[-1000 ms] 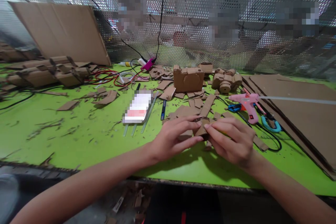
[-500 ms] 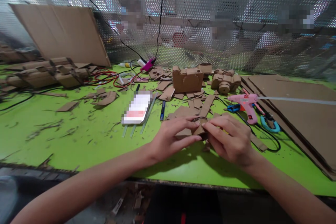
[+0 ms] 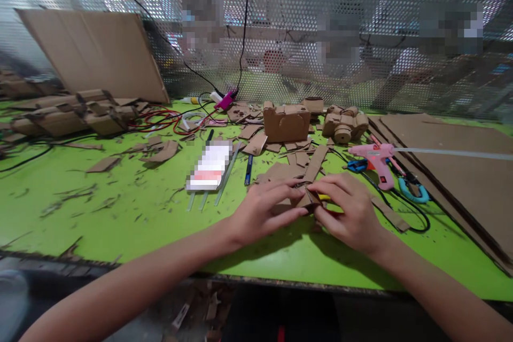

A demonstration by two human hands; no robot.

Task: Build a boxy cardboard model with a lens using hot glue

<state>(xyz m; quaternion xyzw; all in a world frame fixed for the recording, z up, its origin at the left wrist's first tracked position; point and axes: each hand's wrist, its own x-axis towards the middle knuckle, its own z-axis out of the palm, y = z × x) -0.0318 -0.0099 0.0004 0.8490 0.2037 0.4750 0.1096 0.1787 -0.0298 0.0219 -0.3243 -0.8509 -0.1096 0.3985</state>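
Between my two hands is a small folded cardboard piece (image 3: pixel 308 200), held above the green table near its front edge. My left hand (image 3: pixel 266 206) pinches its left side with thumb and fingers. On the right side, my right hand (image 3: pixel 347 211) grips it with thumb and fingertips. Flat cardboard scraps (image 3: pixel 280 172) lie just behind the hands, and a cardboard strip (image 3: pixel 316 163) points away from them. Something yellow (image 3: pixel 325 197) shows under my right hand. Farther back stand a cardboard camera body (image 3: pixel 286 124) and a cardboard camera with a lens (image 3: pixel 343 127).
A pink glue gun (image 3: pixel 377 160) lies right, beside blue-handled pliers (image 3: pixel 356 165) and a black cable. Left of my hands are a phone (image 3: pixel 210 165), glue sticks (image 3: pixel 226 176) and a blue cutter (image 3: pixel 249 169). Cardboard sheets (image 3: pixel 452 171) cover the right side; perforated metal (image 3: pixel 296 26) stands behind.
The small cardboard piece has turned and tilted between my fingers. My right hand has shifted its grip, with its thumb now lower on the piece, and more of the yellow thing shows.
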